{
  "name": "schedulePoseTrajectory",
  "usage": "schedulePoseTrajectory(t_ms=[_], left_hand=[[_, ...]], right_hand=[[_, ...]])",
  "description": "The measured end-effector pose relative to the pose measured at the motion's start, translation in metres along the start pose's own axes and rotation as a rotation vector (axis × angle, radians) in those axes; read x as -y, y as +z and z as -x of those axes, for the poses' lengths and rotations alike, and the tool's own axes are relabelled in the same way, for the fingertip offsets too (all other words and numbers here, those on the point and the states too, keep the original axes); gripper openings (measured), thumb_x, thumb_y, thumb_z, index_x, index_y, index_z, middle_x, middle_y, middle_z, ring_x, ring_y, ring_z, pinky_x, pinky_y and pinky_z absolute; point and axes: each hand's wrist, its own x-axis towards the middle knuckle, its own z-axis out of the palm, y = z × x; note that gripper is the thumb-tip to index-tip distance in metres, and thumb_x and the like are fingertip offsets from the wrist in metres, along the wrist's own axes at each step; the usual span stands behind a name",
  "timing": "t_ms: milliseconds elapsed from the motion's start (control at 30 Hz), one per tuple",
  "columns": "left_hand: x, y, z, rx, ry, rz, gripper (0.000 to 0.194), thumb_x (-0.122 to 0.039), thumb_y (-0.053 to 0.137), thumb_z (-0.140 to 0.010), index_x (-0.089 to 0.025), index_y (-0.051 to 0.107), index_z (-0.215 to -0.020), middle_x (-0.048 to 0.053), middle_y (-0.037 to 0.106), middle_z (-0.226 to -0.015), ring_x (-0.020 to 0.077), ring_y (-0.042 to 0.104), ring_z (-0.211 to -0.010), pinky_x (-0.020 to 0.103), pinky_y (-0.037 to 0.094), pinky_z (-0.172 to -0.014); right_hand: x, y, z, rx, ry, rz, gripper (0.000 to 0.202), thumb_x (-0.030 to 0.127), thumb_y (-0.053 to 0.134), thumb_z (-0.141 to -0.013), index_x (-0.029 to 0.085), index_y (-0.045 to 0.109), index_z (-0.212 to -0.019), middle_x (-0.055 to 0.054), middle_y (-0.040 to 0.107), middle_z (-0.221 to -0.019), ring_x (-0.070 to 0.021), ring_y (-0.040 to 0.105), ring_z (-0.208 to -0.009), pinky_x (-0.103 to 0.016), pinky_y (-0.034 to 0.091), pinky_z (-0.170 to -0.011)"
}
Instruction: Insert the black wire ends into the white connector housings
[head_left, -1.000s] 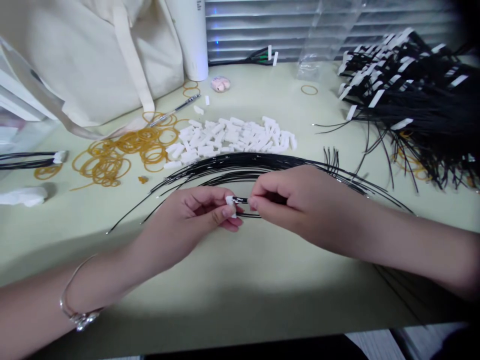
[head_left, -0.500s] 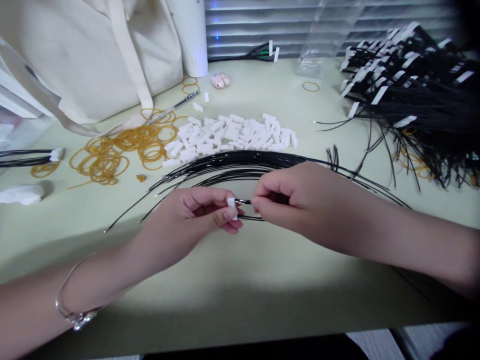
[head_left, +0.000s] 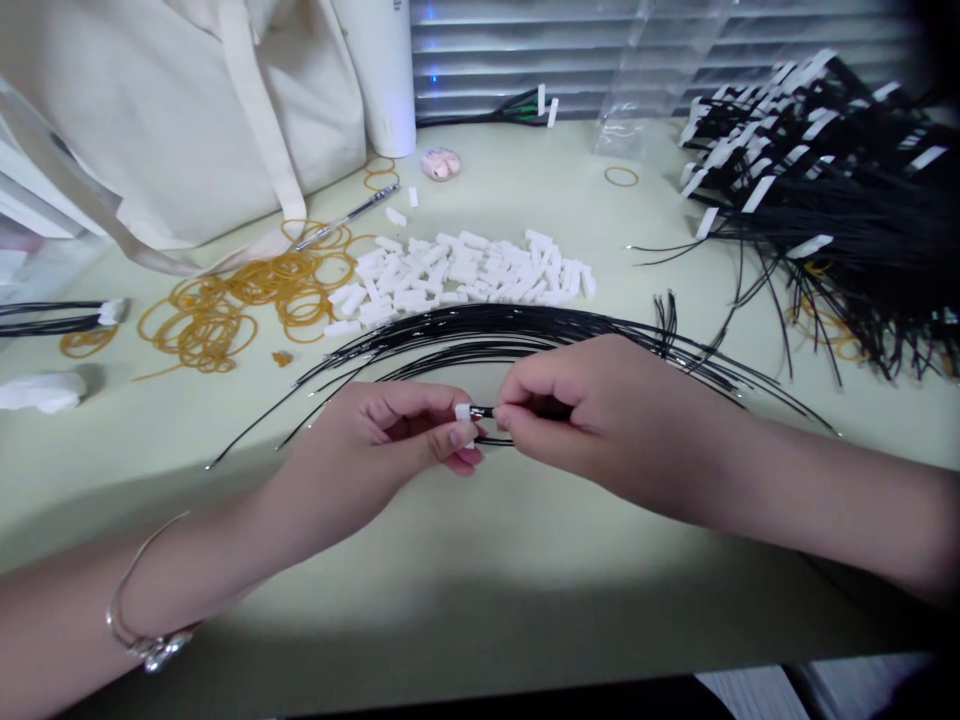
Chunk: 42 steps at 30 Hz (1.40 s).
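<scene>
Your left hand point(head_left: 401, 430) pinches a small white connector point(head_left: 463, 412) between thumb and fingers, just below the center of the frame. Your right hand point(head_left: 600, 405), close beside it to the right, grips a short stretch of black wire point(head_left: 487, 412) in its fingertips, the metal end pointing at the connector; how far it goes in, you cannot tell from this view. More thin black wire shows below, between your two hands. Just above them, a loose bundle of black wires point(head_left: 495, 320) arcs across the middle of the frame, and right behind that lies a heap of white connectors point(head_left: 465, 268). Tangled rubber bands point(head_left: 202, 335) spread to the left of the heap, with a pen point(head_left: 349, 217) resting over their upper edge. Farther out, a cream cloth bag point(head_left: 202, 150) fills the upper left, and a big pile of black cables with white ends point(head_left: 817, 200) crowds the upper right.
</scene>
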Motion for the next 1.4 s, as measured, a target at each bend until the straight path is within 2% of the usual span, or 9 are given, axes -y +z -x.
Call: schedulePoseTrajectory(t_ms=[367, 667, 967, 1067, 1200, 1300, 1400], left_hand=[[0.0, 0.0, 0.0, -0.001, -0.03, 0.058, 0.01, -0.027, 0.067, -0.078, -0.018, 0.068, -0.083, -0.002, 0.067, -0.074, 0.0085, 0.065, -0.068, 0.016, 0.053, -0.068], [-0.002, 0.002, 0.0, -0.009, -0.023, 0.012, 0.011, -0.026, 0.066, -0.079, -0.016, 0.067, -0.082, -0.001, 0.067, -0.069, 0.0089, 0.064, -0.065, 0.016, 0.052, -0.065], [-0.004, 0.005, 0.004, 0.011, 0.048, -0.253, 0.013, -0.025, 0.057, -0.084, -0.016, 0.064, -0.078, -0.001, 0.063, -0.068, 0.0082, 0.059, -0.063, 0.016, 0.048, -0.061], [-0.004, 0.004, 0.003, 0.015, 0.04, -0.207, 0.014, -0.027, 0.057, -0.084, -0.017, 0.065, -0.083, -0.001, 0.064, -0.07, 0.0085, 0.06, -0.066, 0.016, 0.049, -0.064], [-0.004, 0.0, -0.001, 0.042, 0.023, -0.119, 0.02, -0.034, 0.055, -0.086, -0.018, 0.066, -0.084, 0.0, 0.066, -0.075, 0.0096, 0.062, -0.072, 0.018, 0.05, -0.07], [-0.005, -0.004, -0.004, 0.095, 0.01, -0.075, 0.021, -0.035, 0.058, -0.084, -0.017, 0.066, -0.08, 0.001, 0.066, -0.074, 0.011, 0.062, -0.073, 0.021, 0.05, -0.072], [-0.006, -0.006, -0.004, 0.151, 0.032, -0.12, 0.021, -0.033, 0.059, -0.084, -0.016, 0.068, -0.076, 0.001, 0.066, -0.075, 0.0112, 0.059, -0.074, 0.021, 0.048, -0.073]], right_hand=[[-0.001, -0.002, -0.003, 0.075, -0.023, 0.025, 0.033, 0.03, 0.039, -0.087, 0.016, 0.06, -0.066, 0.002, 0.053, -0.055, -0.004, 0.04, -0.05, -0.022, 0.02, -0.048], [0.0, 0.003, -0.004, 0.022, -0.04, 0.123, 0.031, 0.026, 0.039, -0.088, 0.015, 0.064, -0.074, -0.001, 0.059, -0.067, -0.007, 0.045, -0.058, -0.023, 0.02, -0.055], [-0.001, 0.01, -0.002, 0.005, 0.01, -0.008, 0.03, 0.028, 0.041, -0.087, 0.016, 0.066, -0.075, 0.001, 0.057, -0.061, -0.0045, 0.039, -0.053, -0.022, 0.021, -0.053], [-0.005, 0.011, -0.003, 0.001, 0.093, -0.131, 0.03, 0.036, 0.045, -0.085, 0.016, 0.063, -0.072, 0.003, 0.055, -0.058, -0.0029, 0.037, -0.049, -0.02, 0.023, -0.051], [-0.009, 0.008, -0.005, 0.0, 0.185, -0.286, 0.031, 0.044, 0.049, -0.081, 0.016, 0.061, -0.074, 0.003, 0.057, -0.063, -0.003, 0.042, -0.051, -0.019, 0.027, -0.049], [-0.009, 0.006, -0.004, 0.02, 0.143, -0.361, 0.027, 0.04, 0.05, -0.082, 0.016, 0.061, -0.075, 0.003, 0.055, -0.064, -0.003, 0.043, -0.055, -0.017, 0.029, -0.051], [-0.008, 0.006, -0.002, 0.006, 0.034, -0.351, 0.023, 0.035, 0.048, -0.084, 0.017, 0.062, -0.078, 0.004, 0.055, -0.066, -0.0032, 0.043, -0.059, -0.016, 0.03, -0.054]])
